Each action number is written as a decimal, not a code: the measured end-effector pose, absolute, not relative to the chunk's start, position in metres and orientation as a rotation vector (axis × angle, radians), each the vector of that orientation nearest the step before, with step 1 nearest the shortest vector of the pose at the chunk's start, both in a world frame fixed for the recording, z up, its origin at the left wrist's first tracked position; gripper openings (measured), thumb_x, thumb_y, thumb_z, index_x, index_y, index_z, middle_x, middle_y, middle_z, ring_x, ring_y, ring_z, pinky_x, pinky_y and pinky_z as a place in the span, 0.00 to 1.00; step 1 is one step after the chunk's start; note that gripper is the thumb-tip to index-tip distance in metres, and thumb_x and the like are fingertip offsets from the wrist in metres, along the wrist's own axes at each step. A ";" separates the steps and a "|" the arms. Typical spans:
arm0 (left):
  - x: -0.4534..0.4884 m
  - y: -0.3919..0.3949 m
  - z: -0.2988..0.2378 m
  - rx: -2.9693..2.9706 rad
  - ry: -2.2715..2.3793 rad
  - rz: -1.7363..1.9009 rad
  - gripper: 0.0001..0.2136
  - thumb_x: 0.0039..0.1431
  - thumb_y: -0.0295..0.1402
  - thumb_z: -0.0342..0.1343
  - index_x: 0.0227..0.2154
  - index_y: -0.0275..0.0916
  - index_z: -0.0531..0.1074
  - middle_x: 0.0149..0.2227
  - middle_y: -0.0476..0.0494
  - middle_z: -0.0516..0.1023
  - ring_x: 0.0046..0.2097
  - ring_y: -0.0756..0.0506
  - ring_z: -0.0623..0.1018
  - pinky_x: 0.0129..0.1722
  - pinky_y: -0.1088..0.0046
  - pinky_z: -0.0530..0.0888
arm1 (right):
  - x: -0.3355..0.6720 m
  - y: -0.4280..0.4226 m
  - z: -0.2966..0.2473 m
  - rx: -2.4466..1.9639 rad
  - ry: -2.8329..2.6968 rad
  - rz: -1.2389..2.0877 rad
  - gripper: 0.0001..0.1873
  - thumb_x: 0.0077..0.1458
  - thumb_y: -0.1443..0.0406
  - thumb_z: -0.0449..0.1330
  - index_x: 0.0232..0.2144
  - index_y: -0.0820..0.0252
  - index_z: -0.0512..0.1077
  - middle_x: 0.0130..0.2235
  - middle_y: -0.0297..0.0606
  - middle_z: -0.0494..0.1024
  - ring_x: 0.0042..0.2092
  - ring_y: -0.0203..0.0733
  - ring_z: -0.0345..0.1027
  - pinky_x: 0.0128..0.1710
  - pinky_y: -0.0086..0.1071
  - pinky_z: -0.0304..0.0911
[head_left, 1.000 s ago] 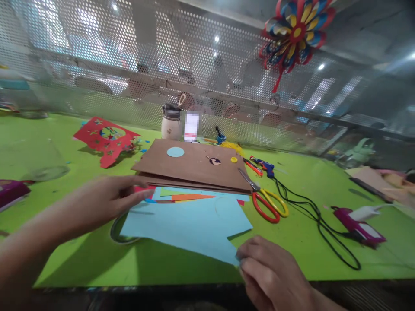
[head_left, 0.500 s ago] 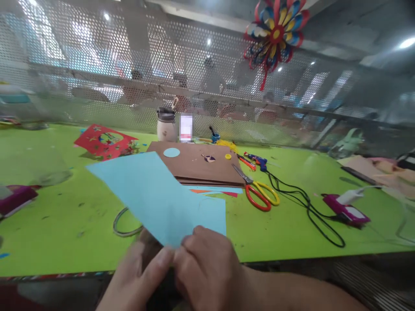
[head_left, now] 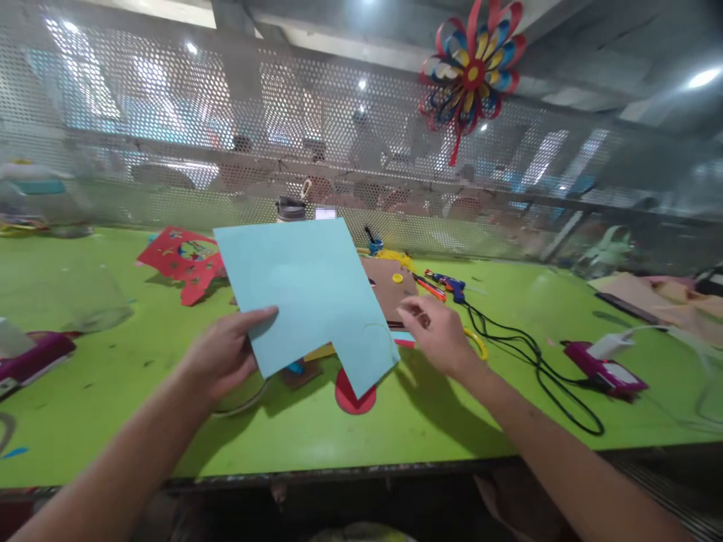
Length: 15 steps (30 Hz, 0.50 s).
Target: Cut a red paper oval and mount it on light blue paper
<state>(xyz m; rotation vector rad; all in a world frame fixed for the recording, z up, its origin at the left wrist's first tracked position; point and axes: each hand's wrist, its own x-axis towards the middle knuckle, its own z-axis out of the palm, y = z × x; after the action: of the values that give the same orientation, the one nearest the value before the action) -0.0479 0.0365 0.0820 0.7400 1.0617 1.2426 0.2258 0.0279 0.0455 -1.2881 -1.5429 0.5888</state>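
A light blue sheet of paper [head_left: 299,286] with a notch cut from its lower edge is raised over the table. My left hand [head_left: 229,350] pinches it at the lower left, thumb on the front. To the right of the sheet is my right hand [head_left: 437,331], fingers loosely curled and apart, with nothing seen in them. It hovers over the scissors, covering most of them; a yellow handle loop [head_left: 477,344] shows behind it. Below the sheet lies a red round piece [head_left: 355,395]. The sheet partly hides a brown board [head_left: 389,282] with a yellow button [head_left: 398,278].
A blue glue gun [head_left: 452,284] with a black cord [head_left: 525,346] lies right of the board. A purple power strip [head_left: 604,369] sits farther right. At left is a red cut-out paper piece [head_left: 181,260]. A perforated screen [head_left: 197,113] stands behind the green table [head_left: 271,452].
My hands, together at the front edge before, have parted. The blue sheet has lifted and turned in my left hand. My right hand let go of it and moved right, over the scissors.
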 end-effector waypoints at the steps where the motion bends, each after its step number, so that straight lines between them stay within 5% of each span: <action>1: -0.049 0.046 0.085 0.762 1.052 1.200 0.07 0.54 0.17 0.54 0.31 0.27 0.76 0.23 0.42 0.80 0.26 0.43 0.80 0.29 0.68 0.81 | 0.238 0.040 0.041 -1.333 -1.494 0.659 0.11 0.54 0.59 0.63 0.36 0.61 0.74 0.38 0.44 0.76 0.41 0.48 0.69 0.43 0.44 0.65; 5: -0.046 0.077 0.088 0.831 0.987 1.080 0.08 0.56 0.18 0.53 0.36 0.27 0.75 0.27 0.42 0.82 0.30 0.44 0.81 0.37 0.68 0.80 | 0.252 0.062 0.021 -1.371 -1.352 1.052 0.16 0.54 0.54 0.62 0.36 0.62 0.74 0.30 0.40 0.77 0.30 0.40 0.72 0.27 0.33 0.68; 9: -0.041 0.096 0.084 0.885 0.941 1.011 0.09 0.56 0.18 0.53 0.39 0.27 0.74 0.27 0.45 0.82 0.31 0.46 0.81 0.40 0.70 0.79 | 0.239 0.057 0.014 -1.301 -1.261 1.334 0.17 0.50 0.55 0.66 0.33 0.63 0.76 0.21 0.30 0.72 0.19 0.31 0.62 0.18 0.25 0.59; 15: -0.046 0.114 0.077 0.900 0.939 0.961 0.08 0.57 0.21 0.55 0.40 0.28 0.73 0.28 0.47 0.82 0.31 0.47 0.80 0.38 0.72 0.78 | 0.230 0.053 0.020 -1.201 -1.092 1.545 0.17 0.42 0.58 0.72 0.32 0.66 0.79 0.26 0.37 0.80 0.24 0.35 0.70 0.25 0.29 0.66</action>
<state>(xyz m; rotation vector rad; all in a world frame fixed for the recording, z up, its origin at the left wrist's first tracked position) -0.0458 0.1139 0.0766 0.8996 0.9389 0.9615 0.2298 0.0528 0.0197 -1.2008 -1.0917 1.5446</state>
